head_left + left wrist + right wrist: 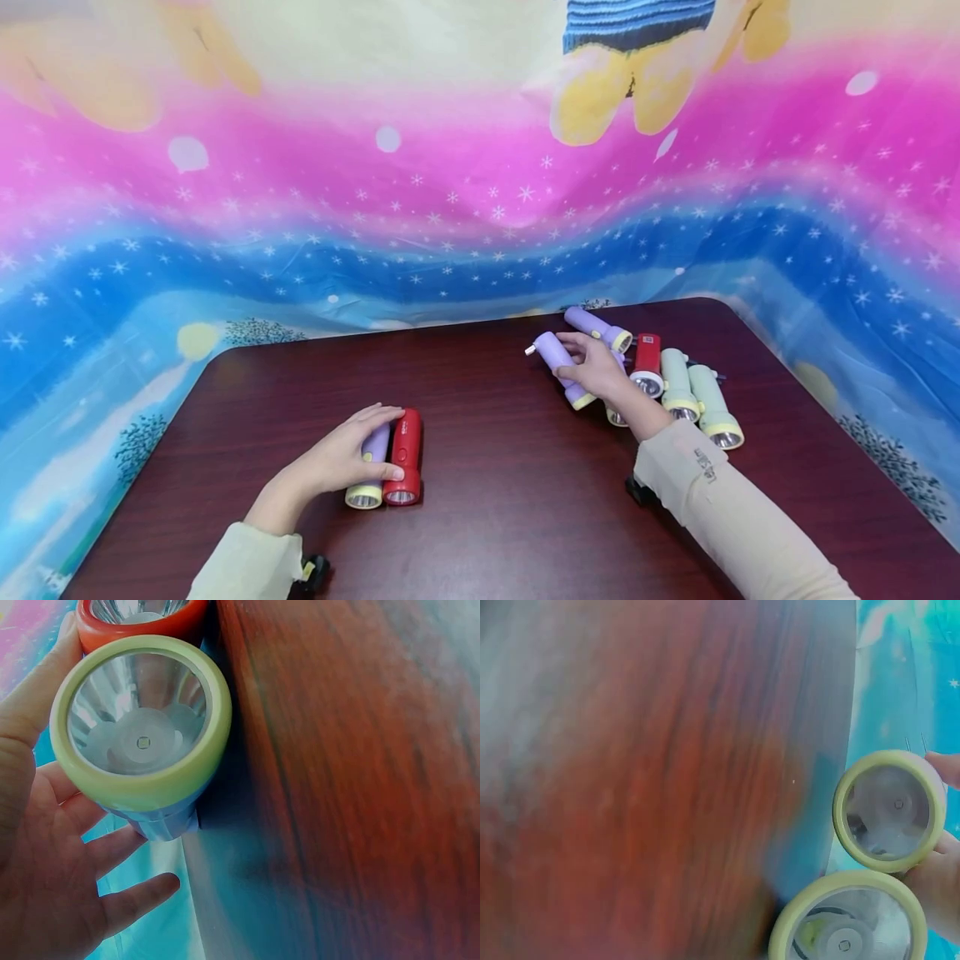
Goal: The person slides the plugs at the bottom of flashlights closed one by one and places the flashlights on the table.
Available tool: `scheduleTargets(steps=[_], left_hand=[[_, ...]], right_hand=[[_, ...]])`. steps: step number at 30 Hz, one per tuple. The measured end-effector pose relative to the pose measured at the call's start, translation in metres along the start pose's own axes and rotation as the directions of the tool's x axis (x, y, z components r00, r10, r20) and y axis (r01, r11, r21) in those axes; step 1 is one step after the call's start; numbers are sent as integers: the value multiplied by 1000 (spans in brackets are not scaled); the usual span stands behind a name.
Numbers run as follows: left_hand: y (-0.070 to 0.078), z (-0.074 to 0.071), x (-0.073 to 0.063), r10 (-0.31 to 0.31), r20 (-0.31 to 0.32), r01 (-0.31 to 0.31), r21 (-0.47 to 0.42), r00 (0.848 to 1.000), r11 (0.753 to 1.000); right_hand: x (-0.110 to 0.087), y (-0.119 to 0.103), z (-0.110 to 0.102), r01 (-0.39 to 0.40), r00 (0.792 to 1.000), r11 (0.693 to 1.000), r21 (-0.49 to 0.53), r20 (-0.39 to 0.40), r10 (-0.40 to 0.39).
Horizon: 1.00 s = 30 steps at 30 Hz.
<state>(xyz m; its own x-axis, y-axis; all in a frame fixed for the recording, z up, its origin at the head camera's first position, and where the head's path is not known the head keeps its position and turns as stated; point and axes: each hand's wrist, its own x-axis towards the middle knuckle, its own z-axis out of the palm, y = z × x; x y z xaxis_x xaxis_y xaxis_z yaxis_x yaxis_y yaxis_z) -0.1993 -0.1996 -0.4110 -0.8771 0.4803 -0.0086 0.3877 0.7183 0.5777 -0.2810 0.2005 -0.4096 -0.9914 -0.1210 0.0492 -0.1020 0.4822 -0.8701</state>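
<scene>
My left hand [337, 454] reaches over a purple flashlight [377, 443] and grips the red flashlight [406, 450] beside it, with the thumb near its head and the fingers at its tail. Both lie side by side, lenses toward me; the left wrist view shows the purple one's yellow-rimmed lens [142, 720] in front. At the back right, my right hand [596, 367] holds another purple flashlight [553, 353] between thumb and fingers. Metal plug prongs stick out of its tail. In the right wrist view its lens [891, 810] sits above a second yellow-rimmed lens [851, 926].
Around the right hand lie a purple flashlight [592, 323], a red flashlight with a white rim [647, 358] and two pale green flashlights [678, 379]. Another is partly hidden under that hand. A printed cloth [450, 200] hangs behind the dark wooden table [480, 517].
</scene>
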Motion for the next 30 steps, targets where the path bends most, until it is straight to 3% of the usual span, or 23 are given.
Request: scheduleTargets(steps=[16, 24, 30], left_hand=[[-2, 1, 0, -5, 4, 5, -2, 1000, 1000], [-1, 0, 0, -8, 2, 8, 3, 1000, 1000], [0, 0, 1, -18, 11, 18, 4, 1000, 1000]], right_hand=[[-14, -9, 1, -11, 1000, 1000, -1, 21, 11], [-21, -14, 3, -54, 998, 997, 52, 34, 53], [-25, -17, 5, -33, 999, 997, 70, 31, 31]])
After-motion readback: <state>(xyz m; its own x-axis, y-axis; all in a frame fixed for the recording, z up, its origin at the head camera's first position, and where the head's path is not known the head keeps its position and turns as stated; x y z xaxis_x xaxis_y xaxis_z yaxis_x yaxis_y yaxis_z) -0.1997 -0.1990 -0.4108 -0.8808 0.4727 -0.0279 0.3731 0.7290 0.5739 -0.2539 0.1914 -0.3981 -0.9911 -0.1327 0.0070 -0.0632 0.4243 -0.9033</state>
